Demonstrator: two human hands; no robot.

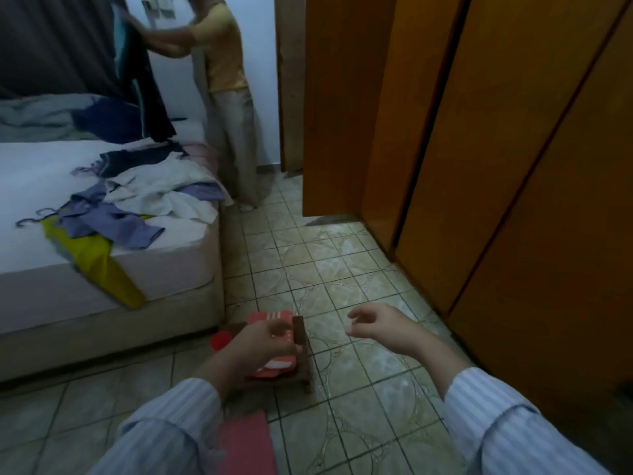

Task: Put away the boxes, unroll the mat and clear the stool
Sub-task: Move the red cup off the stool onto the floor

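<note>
While the left hand [270, 341] is hovering over or touching the red box [274, 344] on the stool [303, 351], lower center, grip can't be told; right hand [380, 325] is hanging loose, holding nothing. Lift straight up w/ both hands; bed [171, 296] is crowding left, wardrobe [513, 166] right, tiled floor [342, 269] betw. is leaving room.

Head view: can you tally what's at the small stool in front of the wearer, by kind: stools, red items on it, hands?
Stool: 1
Red and white items on the stool: 1 pile; pieces cannot be told apart
Hands: 2, left hand over the pile, right hand in the air
Total: 4
</note>
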